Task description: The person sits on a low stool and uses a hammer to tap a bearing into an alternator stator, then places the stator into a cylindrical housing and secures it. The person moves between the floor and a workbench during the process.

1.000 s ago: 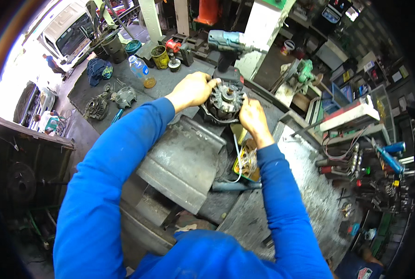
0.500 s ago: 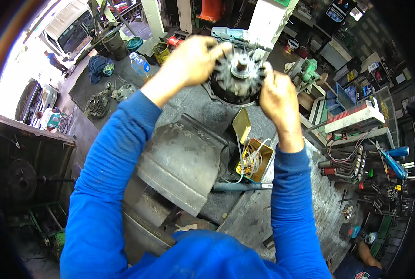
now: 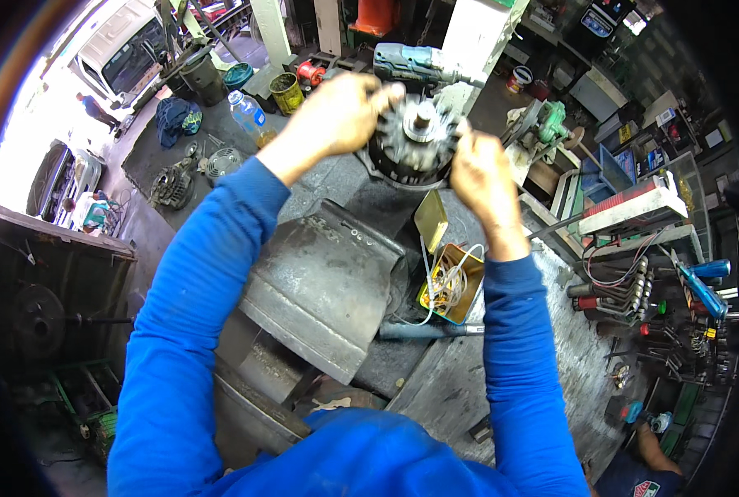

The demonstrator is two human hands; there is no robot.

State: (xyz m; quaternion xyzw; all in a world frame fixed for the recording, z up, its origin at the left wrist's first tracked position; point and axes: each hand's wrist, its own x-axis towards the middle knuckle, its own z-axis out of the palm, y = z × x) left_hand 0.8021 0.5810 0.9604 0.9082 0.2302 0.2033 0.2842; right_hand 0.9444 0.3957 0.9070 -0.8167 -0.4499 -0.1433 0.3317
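Note:
An alternator rotor (image 3: 417, 137) with a finned fan and a central shaft stands upright in a dark ring-shaped alternator housing (image 3: 403, 176) on the far part of the bench. At its left rim, my left hand (image 3: 340, 116) pinches the fan edge between thumb and fingers. My right hand (image 3: 484, 174) is closed on the opposite rim, fingertips against the fins. Motion blurs the fins a little. Behind the rotor lies a teal and grey power wrench (image 3: 411, 65). Nearer to me, a yellow tin (image 3: 469, 296) with its lid up holds coiled wires.
A large metal vise (image 3: 324, 277) takes up the bench's middle. To the left are a plastic bottle (image 3: 249, 116), alternator parts (image 3: 172, 184) and a blue cloth (image 3: 175, 120). Tools (image 3: 635, 290) crowd the right side. Another person's arm (image 3: 653, 451) shows at lower right.
The rotor and its housing have shifted slightly left in view. My right hand has moved left with the rim, while my left hand keeps its hold.

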